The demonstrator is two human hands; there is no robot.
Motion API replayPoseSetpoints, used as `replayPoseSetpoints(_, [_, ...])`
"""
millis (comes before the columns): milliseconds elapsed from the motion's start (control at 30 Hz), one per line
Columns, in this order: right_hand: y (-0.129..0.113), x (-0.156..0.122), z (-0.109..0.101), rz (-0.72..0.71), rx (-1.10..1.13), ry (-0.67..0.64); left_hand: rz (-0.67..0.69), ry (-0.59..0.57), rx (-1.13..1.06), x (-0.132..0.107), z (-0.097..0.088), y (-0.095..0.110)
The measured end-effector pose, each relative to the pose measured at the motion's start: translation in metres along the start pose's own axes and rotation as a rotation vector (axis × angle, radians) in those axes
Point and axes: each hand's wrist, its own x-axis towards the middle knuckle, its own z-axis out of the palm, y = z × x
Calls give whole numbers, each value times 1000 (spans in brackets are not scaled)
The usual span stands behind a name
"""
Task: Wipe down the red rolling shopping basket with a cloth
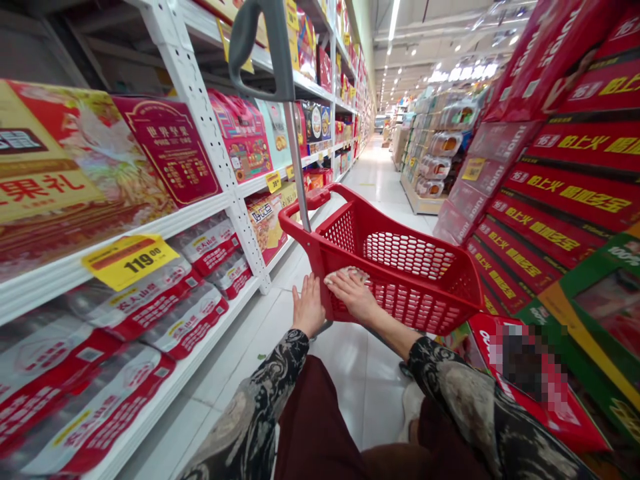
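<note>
A red plastic shopping basket on wheels (395, 267) stands in front of me, with a tall metal pole (297, 160) rising from it to a grey handle (263, 50). My left hand (309, 305) lies flat against the basket's near corner, fingers apart. My right hand (353, 293) rests on the near rim over a small pale patterned item (346, 272), which is partly hidden by my fingers. The basket holds nothing else that I can see. Patterned sleeves cover both forearms.
White perforated shelving (215, 153) runs along the left, stacked with gift boxes and wrapped packs behind a yellow price tag (130, 260). Red boxes (565, 193) are piled high on the right. A white tiled aisle (370, 180) stretches ahead between them.
</note>
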Motion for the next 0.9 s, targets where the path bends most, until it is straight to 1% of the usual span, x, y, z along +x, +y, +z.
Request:
replayPoseSetpoints(100, [3, 45, -15, 56, -3, 150, -12, 14, -11, 2, -1, -4])
replayPoseSetpoints(133, [4, 57, -17, 72, -6, 179, -15, 17, -7, 3, -1, -5])
replayPoseSetpoints(200, [7, 68, -15, 78, -5, 178, -19, 19, 10, 3, -3, -7])
replayPoseSetpoints(267, [7, 63, -6, 49, 9, 113, -23, 18, 21, 2, -4, -10])
replayPoseSetpoints(400, [-1, 34, 14, -2, 40, -51, -37, 3, 23, 0, -8, -18])
replayPoseSetpoints(467, [-6, 34, 14, -17, 37, -56, -49, -7, 28, 0, -9, -22])
replayPoseSetpoints(533, [-9, 52, 8, -25, 27, 26, -62, -13, 31, 0, -10, -27])
replayPoseSetpoints(633, [-6, 100, -4, 12, 29, 190, -75, -13, 25, 0, -11, -31])
replayPoseSetpoints(667, [-4, 116, -6, 33, 35, 215, -74, -11, 20, 0, -11, -32])
replayPoseSetpoints(733, [0, 136, -3, 40, 45, 207, -76, -10, 10, -1, -12, -35])
replayPoseSetpoints(800, [0, 136, 7, 4, 52, 139, -87, -10, 5, -2, -13, -38])
replayPoseSetpoints(833, [-1, 129, 14, -18, 56, 93, -93, -10, 5, -3, -13, -40])
replayPoseSetpoints(900, [-8, 105, 31, -43, 64, -4, -100, -10, 9, -5, -13, -45])
